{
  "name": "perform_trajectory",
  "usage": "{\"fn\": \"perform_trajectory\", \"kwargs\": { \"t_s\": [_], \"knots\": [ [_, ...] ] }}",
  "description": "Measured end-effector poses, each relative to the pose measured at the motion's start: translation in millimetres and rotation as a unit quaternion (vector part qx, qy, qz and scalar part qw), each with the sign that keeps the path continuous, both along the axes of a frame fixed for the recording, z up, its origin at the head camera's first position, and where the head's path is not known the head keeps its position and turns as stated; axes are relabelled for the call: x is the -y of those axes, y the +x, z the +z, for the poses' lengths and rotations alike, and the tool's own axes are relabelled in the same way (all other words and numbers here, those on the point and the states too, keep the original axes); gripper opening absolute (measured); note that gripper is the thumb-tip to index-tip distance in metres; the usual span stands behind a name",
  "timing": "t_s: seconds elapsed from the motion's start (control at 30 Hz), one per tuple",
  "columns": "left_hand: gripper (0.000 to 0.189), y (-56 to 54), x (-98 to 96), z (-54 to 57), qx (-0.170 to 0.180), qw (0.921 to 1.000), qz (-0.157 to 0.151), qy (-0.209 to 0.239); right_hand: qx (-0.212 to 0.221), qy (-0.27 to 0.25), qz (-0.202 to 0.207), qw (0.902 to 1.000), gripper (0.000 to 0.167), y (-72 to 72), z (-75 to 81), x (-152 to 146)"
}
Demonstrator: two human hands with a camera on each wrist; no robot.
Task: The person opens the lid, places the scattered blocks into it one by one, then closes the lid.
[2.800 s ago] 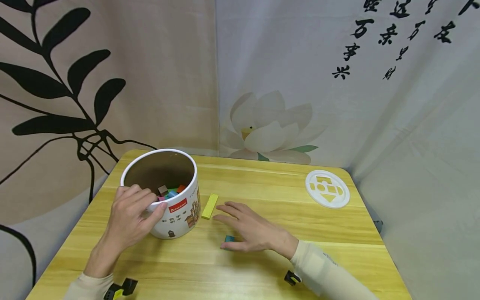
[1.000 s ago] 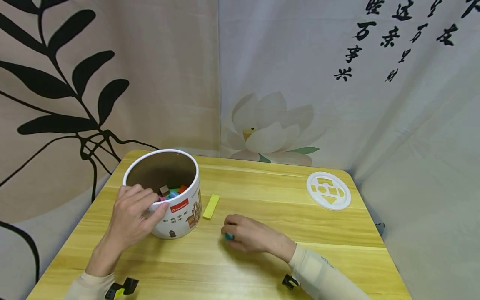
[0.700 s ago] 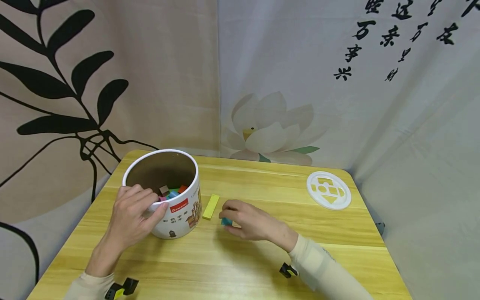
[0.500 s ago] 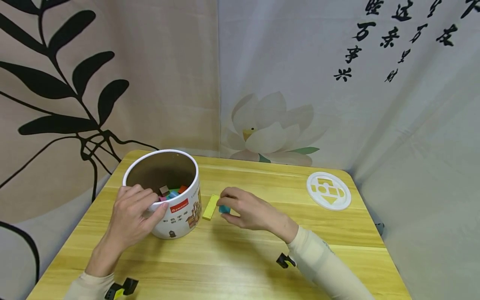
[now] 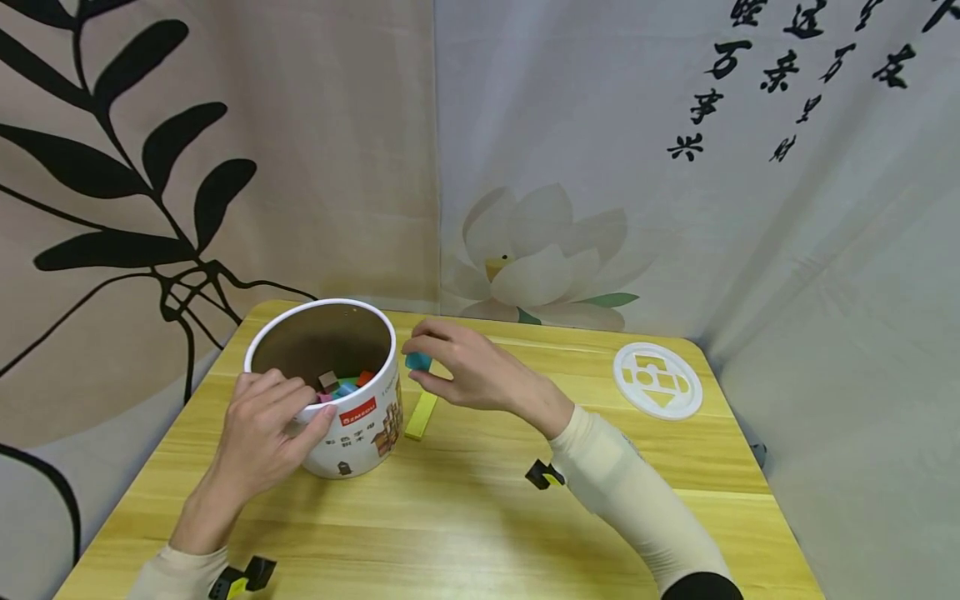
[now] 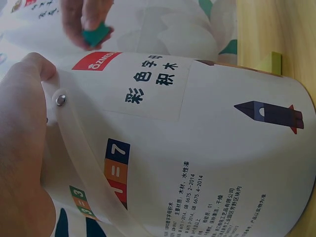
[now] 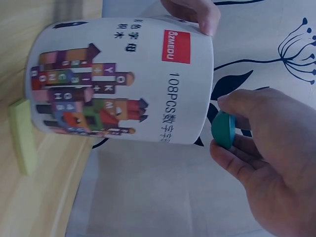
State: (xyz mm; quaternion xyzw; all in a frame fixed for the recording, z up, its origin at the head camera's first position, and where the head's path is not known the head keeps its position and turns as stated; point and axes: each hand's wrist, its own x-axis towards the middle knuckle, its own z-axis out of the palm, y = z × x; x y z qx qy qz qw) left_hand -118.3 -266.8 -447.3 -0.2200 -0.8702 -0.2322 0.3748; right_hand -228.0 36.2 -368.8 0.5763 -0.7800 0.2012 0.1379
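A white bucket (image 5: 352, 442) printed with toy-block pictures stands on the left of the table, with several coloured blocks (image 5: 347, 388) at its bottom. My left hand (image 5: 262, 433) grips the bucket's near rim, thumb outside and fingers over the edge. Between thumb and fingers of my right hand (image 5: 480, 367) is a teal block (image 5: 418, 361), raised beside the bucket's right rim. In the right wrist view this teal block (image 7: 223, 130) shows a rounded side. A flat yellow block (image 5: 421, 417) lies on the table just right of the bucket, partly beneath my right hand in the head view.
A white disc with cut-out shapes (image 5: 657, 381) lies at the table's back right. The wooden table (image 5: 465, 533) ends at a hanging cloth backdrop (image 5: 555, 167) behind and to the sides.
My right hand closed on the teal block on the table, lifted it and carried it up and left past the yellow block to the bucket's rim. The left hand has stayed on the rim.
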Motion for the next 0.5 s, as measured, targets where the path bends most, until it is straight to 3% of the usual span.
{"fn": "perform_trajectory", "kwargs": {
  "t_s": [0.2, 0.5],
  "knots": [
    [0.047, 0.2, -0.3, 0.4, -0.009, 1.0, -0.004, -0.002, -0.008, -0.017, 0.01, 0.9998, 0.024, -6.9, 13.1, 24],
    [0.057, -2.1, -2.7, -0.3, -0.036, 0.9993, -0.007, 0.008, 0.004, 0.006, 0.027, 0.9996, 0.027, -13.6, 21.9, 64]
  ]
}}
